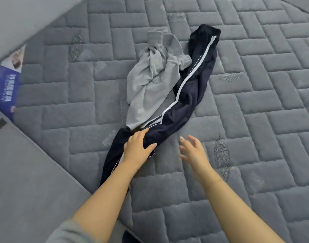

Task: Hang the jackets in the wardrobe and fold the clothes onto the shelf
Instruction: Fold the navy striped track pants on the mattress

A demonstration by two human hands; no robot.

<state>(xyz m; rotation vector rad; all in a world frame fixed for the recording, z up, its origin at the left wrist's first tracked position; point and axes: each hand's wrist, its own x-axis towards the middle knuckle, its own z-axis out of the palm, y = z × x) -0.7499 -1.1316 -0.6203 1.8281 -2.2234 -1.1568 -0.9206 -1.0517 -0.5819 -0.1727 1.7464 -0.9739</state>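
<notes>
Here the left hand (138, 148) lies flat with straight fingers on the dark striped trousers (188, 95), which stretch away beyond it on the mattress (255, 120). The right hand (193, 149) hovers beside them, fingers spread, holding nothing. A grey top (150, 81) lies crumpled past the left hand.

The place is a bedroom in a home. A bare grey quilted mattress (237, 120) fills most of the view, and clothes lie on it: dark trousers with white stripes (185, 95) and a grey garment (150, 79). A printed label (8, 85) sits at the mattress's left edge.
</notes>
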